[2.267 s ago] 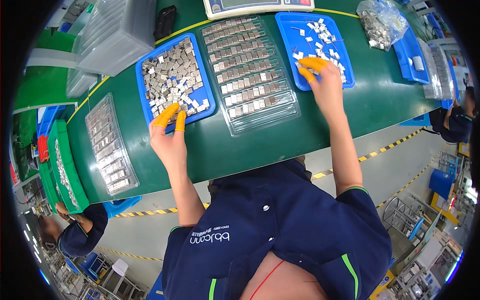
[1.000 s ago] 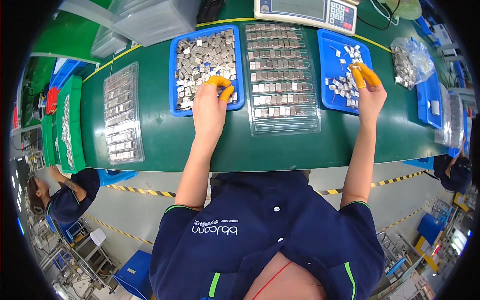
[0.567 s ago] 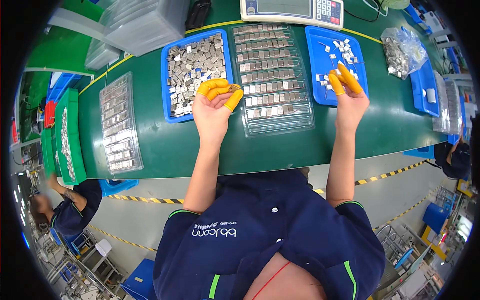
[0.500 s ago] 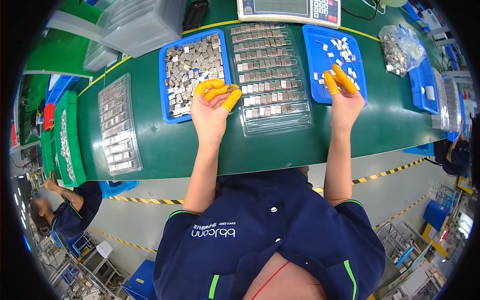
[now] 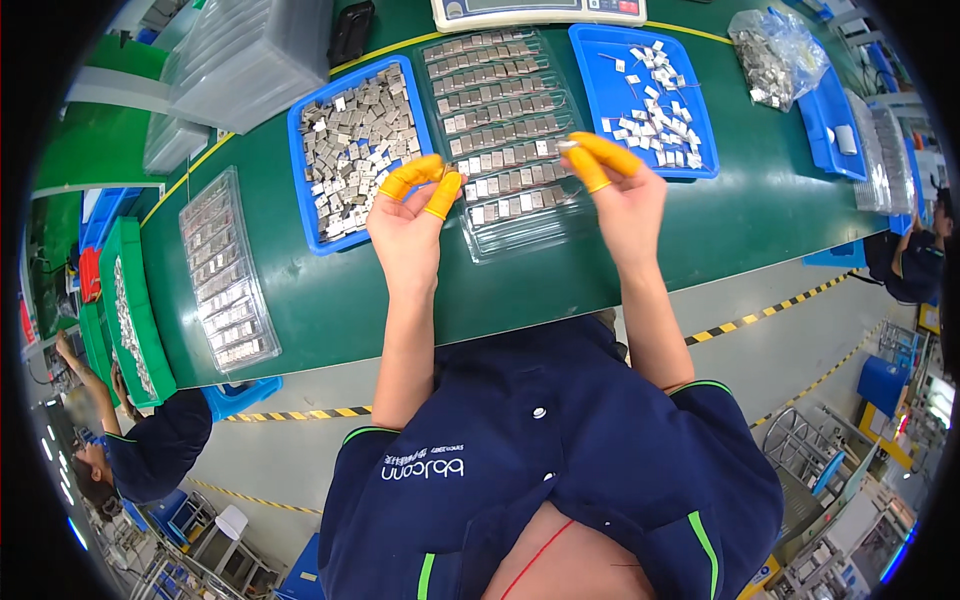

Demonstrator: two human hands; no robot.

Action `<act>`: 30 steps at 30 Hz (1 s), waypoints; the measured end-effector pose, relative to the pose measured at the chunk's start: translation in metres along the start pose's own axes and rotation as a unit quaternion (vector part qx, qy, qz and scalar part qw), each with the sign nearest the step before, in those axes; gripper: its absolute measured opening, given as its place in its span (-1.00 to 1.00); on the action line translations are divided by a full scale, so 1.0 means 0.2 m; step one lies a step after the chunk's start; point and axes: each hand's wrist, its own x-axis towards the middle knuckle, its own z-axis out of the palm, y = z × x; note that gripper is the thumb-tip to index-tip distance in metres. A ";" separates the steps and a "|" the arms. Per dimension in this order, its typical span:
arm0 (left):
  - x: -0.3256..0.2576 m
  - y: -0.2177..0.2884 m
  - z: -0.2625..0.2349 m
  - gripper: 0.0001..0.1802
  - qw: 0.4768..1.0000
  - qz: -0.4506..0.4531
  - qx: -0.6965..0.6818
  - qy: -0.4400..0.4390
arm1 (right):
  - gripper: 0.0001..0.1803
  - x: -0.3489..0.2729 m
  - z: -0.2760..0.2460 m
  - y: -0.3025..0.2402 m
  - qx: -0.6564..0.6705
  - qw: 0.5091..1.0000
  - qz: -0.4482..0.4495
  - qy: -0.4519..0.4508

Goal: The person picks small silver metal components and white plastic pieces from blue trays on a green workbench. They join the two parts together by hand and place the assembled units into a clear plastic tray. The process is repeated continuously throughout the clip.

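Observation:
Yellow finger covers sit on the fingertips of both my hands. My left hand (image 5: pixel 412 215) is pinched near the right edge of a blue tray (image 5: pixel 307 200) heaped with small silver metal pieces (image 5: pixel 365 135). A small metal piece, mostly hidden, is between its fingertips. My right hand (image 5: pixel 625 190) is closed on a small white connector (image 5: pixel 566 145), over the right side of a clear plastic tray (image 5: pixel 500 240). Rows of small silver and white parts fill that tray's slots. To the right, another blue tray (image 5: pixel 598 85) contains loose white connectors (image 5: pixel 660 110) with short wires.
A scale (image 5: pixel 540 12) stands at the back. At left are another filled clear tray (image 5: pixel 228 265), stacked clear trays (image 5: pixel 245 70) and a green bin (image 5: pixel 130 300) of small parts. A plastic bag (image 5: pixel 770 60) of parts lies at right. Another person (image 5: pixel 150 440) works at far left.
My right hand has come left from the connector tray to the clear tray, bringing a white connector. My left hand stays pinched near the same spot. The view has shifted slightly.

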 end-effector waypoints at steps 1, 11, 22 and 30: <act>-0.01 -0.01 0.00 -0.71 1.000 0.004 0.013 -0.007 | -0.78 -0.01 0.01 0.01 -0.043 0.999 -0.014 -0.024; -0.08 -0.01 0.04 -0.72 0.996 -0.052 -0.030 -0.061 | -0.82 -0.08 0.10 -0.02 -0.023 0.994 0.031 -0.100; -0.12 0.05 -0.01 -0.81 0.981 -0.082 0.037 -0.172 | -0.78 -0.11 -0.01 -0.02 0.017 0.958 0.156 -0.241; -0.25 0.08 -0.03 -0.82 0.938 -0.206 0.046 -0.274 | -0.60 -0.28 -0.08 -0.04 0.084 0.898 0.304 -0.309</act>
